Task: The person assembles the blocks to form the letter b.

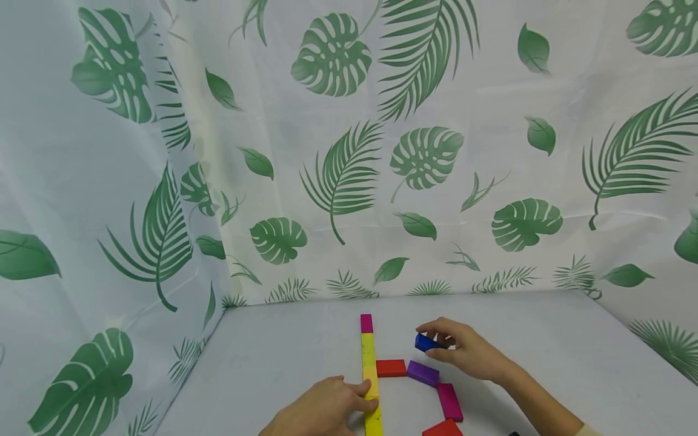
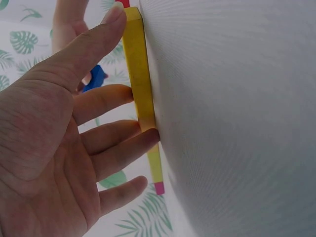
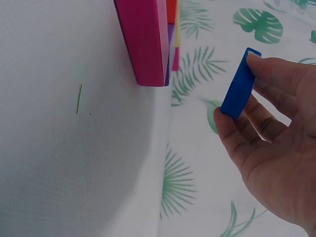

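My right hand (image 1: 470, 352) holds a blue block (image 3: 240, 86) by its ends, thumb at one and fingers at the other, raised off the table. Below it lies a purple block (image 1: 423, 373), between a red block (image 1: 391, 368) and a magenta block (image 1: 450, 402) in a curve. To the left runs a straight row with a yellow block (image 1: 373, 424), an orange-yellow block (image 1: 371, 376), a lime-yellow block (image 1: 368, 347) and a small magenta block (image 1: 366, 323) at its far end. My left hand (image 1: 324, 406) touches this row's left side with fairly straight fingers and thumb.
Another red block (image 1: 444, 429) sits at the frame's bottom edge, partly cut off. A small dark object (image 1: 514, 433) shows near the right forearm. The pale table (image 1: 262, 351) meets a leaf-printed curtain (image 1: 338, 181) at the back and sides.
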The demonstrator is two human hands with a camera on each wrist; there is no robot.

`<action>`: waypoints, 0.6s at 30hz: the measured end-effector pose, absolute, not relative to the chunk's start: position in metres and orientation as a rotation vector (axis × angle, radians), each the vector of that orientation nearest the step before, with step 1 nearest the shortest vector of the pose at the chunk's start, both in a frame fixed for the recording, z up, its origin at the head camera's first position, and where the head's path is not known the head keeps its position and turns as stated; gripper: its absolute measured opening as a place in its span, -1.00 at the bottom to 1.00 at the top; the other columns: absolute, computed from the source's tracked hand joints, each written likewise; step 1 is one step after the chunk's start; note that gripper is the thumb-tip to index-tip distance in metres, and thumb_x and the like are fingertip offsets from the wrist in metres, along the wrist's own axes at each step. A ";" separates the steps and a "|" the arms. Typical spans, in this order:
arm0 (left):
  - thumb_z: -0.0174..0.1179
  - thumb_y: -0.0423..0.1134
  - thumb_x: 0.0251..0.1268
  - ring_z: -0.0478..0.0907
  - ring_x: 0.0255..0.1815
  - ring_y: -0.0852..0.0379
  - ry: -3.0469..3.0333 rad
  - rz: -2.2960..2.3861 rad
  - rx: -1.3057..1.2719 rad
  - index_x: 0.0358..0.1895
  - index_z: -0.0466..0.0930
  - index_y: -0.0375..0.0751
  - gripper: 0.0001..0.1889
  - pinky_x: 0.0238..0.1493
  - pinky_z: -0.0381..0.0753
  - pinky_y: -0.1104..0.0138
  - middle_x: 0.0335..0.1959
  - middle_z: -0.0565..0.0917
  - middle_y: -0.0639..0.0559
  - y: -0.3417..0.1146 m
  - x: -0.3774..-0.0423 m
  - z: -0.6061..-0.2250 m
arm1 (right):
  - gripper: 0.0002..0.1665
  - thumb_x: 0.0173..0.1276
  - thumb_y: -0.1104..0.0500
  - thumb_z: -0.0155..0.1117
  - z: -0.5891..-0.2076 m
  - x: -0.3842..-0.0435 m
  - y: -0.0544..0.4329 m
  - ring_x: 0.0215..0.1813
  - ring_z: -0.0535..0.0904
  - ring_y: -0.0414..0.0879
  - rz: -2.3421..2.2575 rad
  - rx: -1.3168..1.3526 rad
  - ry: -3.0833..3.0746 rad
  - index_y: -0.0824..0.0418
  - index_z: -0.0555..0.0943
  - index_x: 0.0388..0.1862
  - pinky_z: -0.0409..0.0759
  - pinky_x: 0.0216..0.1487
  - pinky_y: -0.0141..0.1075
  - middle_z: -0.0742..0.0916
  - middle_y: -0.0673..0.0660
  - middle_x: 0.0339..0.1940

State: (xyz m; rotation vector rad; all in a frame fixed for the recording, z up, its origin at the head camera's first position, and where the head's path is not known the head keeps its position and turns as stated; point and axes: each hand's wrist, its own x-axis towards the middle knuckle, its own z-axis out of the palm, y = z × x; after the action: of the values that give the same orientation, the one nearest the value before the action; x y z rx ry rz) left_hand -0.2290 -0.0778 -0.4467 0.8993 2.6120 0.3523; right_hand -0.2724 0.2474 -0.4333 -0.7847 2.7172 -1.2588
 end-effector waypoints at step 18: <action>0.50 0.29 0.05 0.61 0.30 0.16 2.627 0.326 0.902 0.25 0.64 0.55 -0.41 0.37 0.57 -0.13 0.36 0.57 0.44 -0.079 -0.228 -0.445 | -0.54 0.48 0.05 0.37 -0.434 -0.267 0.236 -0.02 0.60 -0.14 -1.246 -0.822 2.649 0.02 0.63 0.32 0.66 0.03 -0.44 0.69 -0.01 -0.06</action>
State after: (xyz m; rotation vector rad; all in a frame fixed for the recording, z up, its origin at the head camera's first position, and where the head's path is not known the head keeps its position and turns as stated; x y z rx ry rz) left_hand -0.2285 -0.0790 -0.4454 0.9020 2.6266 0.3265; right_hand -0.2673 0.2357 -0.4344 -0.8216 2.6486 -1.2465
